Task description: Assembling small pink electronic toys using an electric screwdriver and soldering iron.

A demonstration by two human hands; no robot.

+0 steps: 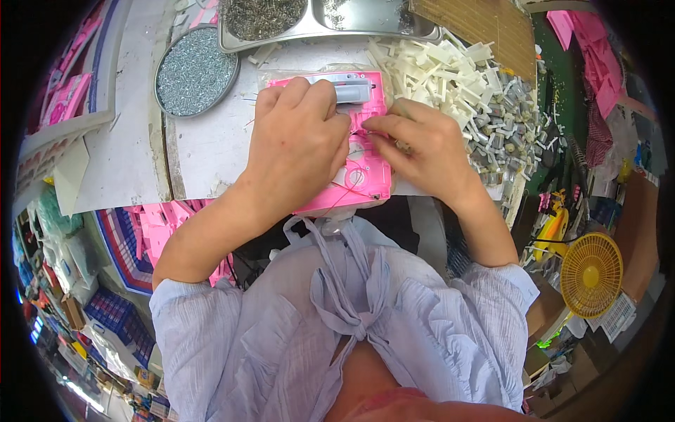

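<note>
1. Pink housing (pixel 374 167): one under the hands, lying open on the table (pixel 204 158) before the person. It serves as the landmark below.
2. Done, as far as shows: one grey insert (pixel 353 91) sits in the housing's far end.
3. Left, by judgement: the work looks partway. Red wires (pixel 344 185) lie loose across the housing's near part, and its inside is uncovered. Fastening cannot be judged.
4. Left hand (pixel 299 130): fingers curled over the housing's left side; their tips are hidden, so I cannot tell what they grip.
5. Right hand (pixel 425 144): thumb and forefinger tips close together over the housing's right middle; I cannot tell whether anything is pinched between.
6. Screws: one round dish (pixel 194 115) beyond and left of the housing, its screws too many to count.
7. Metal tray (pixel 365 15): one, beyond the housing, two compartments showing.
8. White plastic pieces (pixel 443 70): one pile, right of the housing's far end, dozens, overlapping.
9. Small grey metal parts (pixel 503 126): one heap, farther right of the housing, likewise uncountable.
</note>
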